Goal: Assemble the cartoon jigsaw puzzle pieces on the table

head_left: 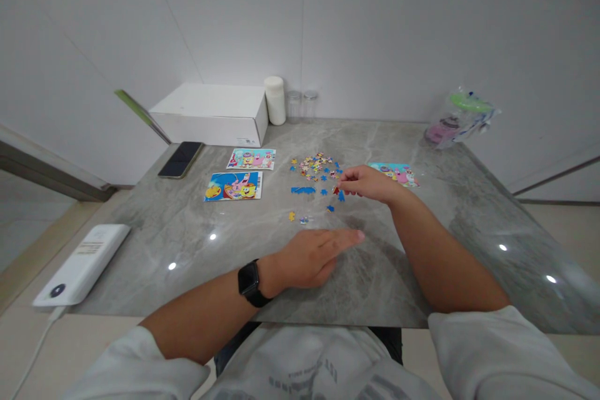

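Many small puzzle pieces (317, 165) lie in a loose pile on the grey marbled table (398, 275). In front of the pile is a joined blue strip (303, 190), with single blue pieces to its right. My right hand (363, 182) reaches over the pile's right side, fingertips pinched at a small red piece (335, 190). My left hand (316, 257), with fingers stretched out, rests on the table nearer to me and holds nothing. A yellow piece (292, 216) and a mixed-colour piece (304, 220) lie just beyond it.
Cartoon cards lie left (233, 186), farther left-back (252, 159) and right (396, 173). A phone (180, 159), white box (210, 114), white bottle (275, 100), two clear glasses (302, 104) and a plastic-wrapped cup (459, 119) stand around; a power bank (84, 265) sits at the left edge.
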The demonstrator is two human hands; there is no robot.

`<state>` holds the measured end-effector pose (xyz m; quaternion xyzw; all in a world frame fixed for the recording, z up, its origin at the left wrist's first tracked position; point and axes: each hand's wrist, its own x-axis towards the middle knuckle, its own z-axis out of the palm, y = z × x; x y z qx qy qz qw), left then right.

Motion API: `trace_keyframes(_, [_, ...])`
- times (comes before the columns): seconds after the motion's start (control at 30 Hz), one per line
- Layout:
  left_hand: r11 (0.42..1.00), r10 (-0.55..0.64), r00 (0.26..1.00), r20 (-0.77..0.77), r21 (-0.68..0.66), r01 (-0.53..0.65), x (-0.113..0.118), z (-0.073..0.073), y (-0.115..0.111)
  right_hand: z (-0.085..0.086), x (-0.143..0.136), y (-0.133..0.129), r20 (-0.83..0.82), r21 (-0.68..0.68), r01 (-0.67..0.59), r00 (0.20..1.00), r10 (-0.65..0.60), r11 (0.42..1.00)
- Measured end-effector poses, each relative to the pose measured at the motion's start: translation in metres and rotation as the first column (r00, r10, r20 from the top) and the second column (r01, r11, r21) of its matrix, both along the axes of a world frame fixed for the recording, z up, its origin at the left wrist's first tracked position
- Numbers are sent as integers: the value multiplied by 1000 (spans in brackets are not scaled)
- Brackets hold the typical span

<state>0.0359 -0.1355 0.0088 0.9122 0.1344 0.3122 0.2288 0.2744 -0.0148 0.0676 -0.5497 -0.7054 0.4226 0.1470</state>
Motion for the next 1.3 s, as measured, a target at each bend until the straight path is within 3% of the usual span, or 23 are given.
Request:
trace_keyframes(0.1, [998, 47, 998, -45, -44, -49, 2, 2, 0, -2, 1, 1, 7, 3, -14, 1000, 14, 1000])
trace_keyframes(0.2, [956, 211, 976, -56, -195, -218, 4, 4, 3, -2, 0, 0, -17, -10, -29, 999, 29, 1000])
trace_keyframes(0.27, [847, 369, 929, -39, -396, -353, 6, 4, 7, -2, -2, -2, -63, -32, -40, 997, 38, 999])
trace_keyframes(0.33, [687, 488, 873, 3, -618, -382, 8, 2, 13, -1, -7, -6, -122, -55, -59, 991, 52, 997])
trace_keyframes(0.4, [545, 549, 833, 69, -785, -294, 9, 0, 18, 1, -14, -11, -175, -77, -95, 981, 80, 993])
trace_keyframes(0.5, [372, 582, 806, 107, -917, -147, 11, -1, 23, 4, -25, -20, -212, -100, -152, 969, 128, 983])
trace_keyframes(0.6, [265, 595, 799, 93, -961, -86, 12, 2, 22, 6, -33, -26, -216, -114, -175, 965, 148, 978])
trace_keyframes(0.77, [268, 606, 787, 115, -961, -66, 15, 6, 21, 7, -37, -29, -214, -126, -178, 965, 148, 976])
trace_keyframes(1.0, [220, 623, 776, 100, -974, -50, 13, 5, 22, 0, -27, -22, -250, -98, -132, 963, 104, 986])
trace_keyframes(1.3, [207, 624, 776, 90, -977, -53, 13, 5, 23, 9, -32, -28, -176, -117, -230, 962, 208, 966])
